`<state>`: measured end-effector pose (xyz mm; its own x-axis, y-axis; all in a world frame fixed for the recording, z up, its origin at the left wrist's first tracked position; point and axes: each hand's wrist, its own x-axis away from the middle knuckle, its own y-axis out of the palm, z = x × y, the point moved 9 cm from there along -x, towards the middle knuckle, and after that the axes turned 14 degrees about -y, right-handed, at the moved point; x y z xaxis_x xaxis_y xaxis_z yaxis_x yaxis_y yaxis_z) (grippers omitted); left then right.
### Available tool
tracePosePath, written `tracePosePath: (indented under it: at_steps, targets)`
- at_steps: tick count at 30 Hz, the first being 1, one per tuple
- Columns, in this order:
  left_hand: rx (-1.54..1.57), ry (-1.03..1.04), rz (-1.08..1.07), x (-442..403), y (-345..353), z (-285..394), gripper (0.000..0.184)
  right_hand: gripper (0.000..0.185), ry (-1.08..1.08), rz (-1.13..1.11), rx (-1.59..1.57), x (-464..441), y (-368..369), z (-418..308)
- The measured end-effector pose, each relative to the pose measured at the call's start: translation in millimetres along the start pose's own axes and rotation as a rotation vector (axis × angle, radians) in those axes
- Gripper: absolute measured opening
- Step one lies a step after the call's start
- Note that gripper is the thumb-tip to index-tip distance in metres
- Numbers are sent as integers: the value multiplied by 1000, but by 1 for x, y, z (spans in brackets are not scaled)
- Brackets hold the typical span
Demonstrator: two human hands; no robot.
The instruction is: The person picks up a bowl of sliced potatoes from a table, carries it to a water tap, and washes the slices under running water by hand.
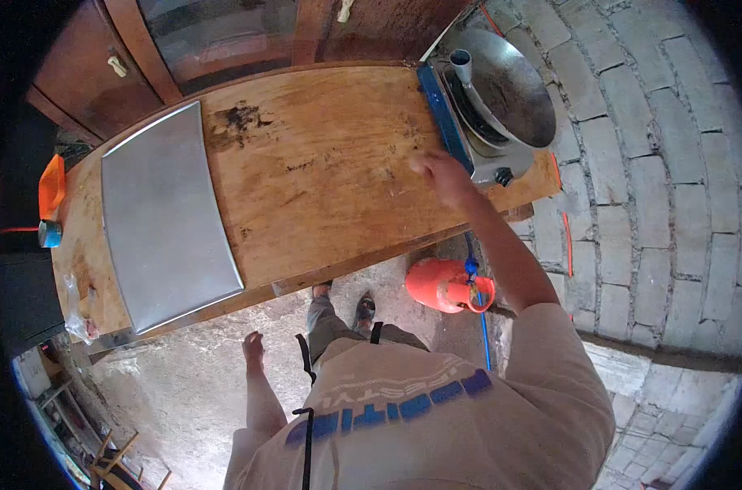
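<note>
My right hand (446,177) is over the wooden table (322,180), just left of the gas stove (489,159). Motion smears its fingers, so their pose and anything in them cannot be made out. On the stove sits a wok (510,90) with a hollow, tube-like handle (461,64) pointing up. Down at my side, away from the table, my left hand (254,349) hangs over the floor with its fingers curled in and nothing visible in them.
A metal sheet (162,220) covers the table's left part. Beyond it are an orange object (51,186), a blue-sided container (50,234) and a clear plastic bag (77,306). A red gas cylinder (440,286) with a blue hose (486,339) stands below. A block wall (632,188) bounds the right.
</note>
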<state>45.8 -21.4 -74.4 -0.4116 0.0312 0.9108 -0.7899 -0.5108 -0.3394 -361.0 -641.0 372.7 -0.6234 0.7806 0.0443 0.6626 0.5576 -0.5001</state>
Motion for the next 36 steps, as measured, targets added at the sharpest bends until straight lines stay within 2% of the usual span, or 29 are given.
tracePosePath:
  at_steps: [2, 3, 5, 6, 8, 9, 10, 11, 13, 14, 15, 16, 17, 18, 20, 21, 22, 23, 24, 26, 27, 29, 30, 32, 33, 35, 36]
  targets:
    - [-24, 122, 39, -4, -29, 28, 37, 30, -366, 37, 588, -38, 19, -26]
    - [-9, 79, -37, 5, 45, -20, 37, 30, -335, -16, 653, -26, -8, -17]
    - [-230, 195, 80, -16, 17, -8, 32, 21, -463, 93, 544, -58, 16, -18]
    - [-227, 160, 111, -24, 1, -11, 28, 21, -476, 105, 532, -66, 30, -23]
    - [-256, 229, 89, -31, -5, -23, 27, 11, -390, -308, 532, -68, 77, -17]
    - [-298, 291, 61, -34, -5, -19, 26, 11, -393, -300, 533, -64, 75, -18]
    - [-199, 190, 63, -29, -8, -25, 22, 10, -357, -471, 607, -47, 83, -7]
    - [-213, 175, 63, -19, -10, -30, 22, 10, -312, -651, 671, -18, 93, 6]
    - [-22, 76, -97, -5, -6, -42, 23, 11, -168, -795, 831, 52, 83, 25]
    - [-234, 564, -104, -27, -2, -36, 23, 12, -84, -989, 864, 85, 77, 24]
    - [-239, 564, -110, -32, -5, -41, 23, 13, 4, -1183, 892, 116, 64, 21]
    - [-318, 418, -113, -41, 0, -53, 22, 13, 60, -1001, 798, 129, 35, 37]
    - [-265, 197, -113, -33, -1, -61, 19, 13, 118, -819, 696, 143, 14, 54]
    - [-204, -21, -98, -8, -1, -61, 17, 13, 135, -817, 684, 156, 10, 52]
    - [-240, -26, -85, 8, 12, -44, 17, 16, 34, -417, 839, 144, -29, 21]
    - [-264, -26, -68, 10, 7, -37, 18, 16, 46, -405, 830, 144, -26, 19]
    - [-414, 258, -142, 12, 15, -18, 20, 18, -29, -240, 819, 133, -27, 5]
    - [-425, 262, -144, 3, 17, -17, 20, 20, -104, -76, 809, 123, -31, -8]
    - [-364, 155, -114, 2, 18, -9, 20, 20, -96, -70, 808, 115, -28, -6]
    - [-263, 7, -57, 14, 20, 10, 21, 25, -105, 102, 700, 97, -32, -5]
    - [-268, 10, -54, 14, 21, 17, 21, 25, -102, 107, 696, 86, -25, -1]
    - [-282, 41, -66, 14, 23, 30, 24, 20, -354, -68, 610, 74, 9, -6]
    - [-290, 41, -61, 14, 22, 35, 24, 20, -348, -63, 604, 80, 8, -2]
    - [-252, 71, -75, 13, 15, 47, 26, 19, -233, -512, 779, 106, 36, 27]
    - [-223, 80, -82, 15, 12, 46, 27, 19, -235, -517, 770, 115, 30, 27]
    - [-142, 150, -84, 12, 3, 41, 25, 8, 94, -639, 747, 136, 10, 43]
    - [-213, 88, -81, 10, 0, 33, 23, 10, -11, -469, 701, 127, 1, 12]
